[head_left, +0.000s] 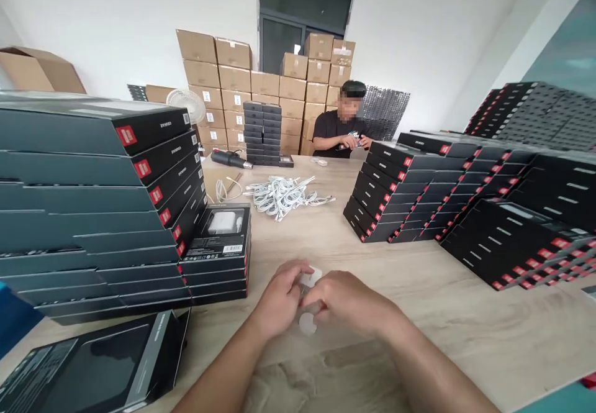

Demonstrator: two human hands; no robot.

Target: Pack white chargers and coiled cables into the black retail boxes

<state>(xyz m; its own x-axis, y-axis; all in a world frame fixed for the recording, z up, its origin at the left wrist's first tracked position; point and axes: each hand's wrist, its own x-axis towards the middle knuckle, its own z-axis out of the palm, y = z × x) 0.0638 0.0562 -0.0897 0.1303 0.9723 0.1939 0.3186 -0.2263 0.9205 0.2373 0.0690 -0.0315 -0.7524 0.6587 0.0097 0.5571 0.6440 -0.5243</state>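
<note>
Over the near middle of the table, my left hand [282, 298] and my right hand [342, 298] meet, both with curled fingers. Between them is a small white block [313, 274], partly covered by my fingers; its exact kind is hard to make out. Just below the fingertips shows a pale round piece [307, 323], blurred; I cannot tell whether it is joined to the block. Farther up the table lies a tangled heap of white cables [284, 195]. Left of my hands, a black box [216, 245] with a clear window shows a white charger-like item [222, 222].
Tall stacks of black boxes stand at left [93, 214] and right [395, 189]. An opened black box [102, 363] lies near left. A heat gun [230, 158] rests at the far edge, where another person [338, 130] works. Cartons [233, 77] line the wall behind a fan [186, 105].
</note>
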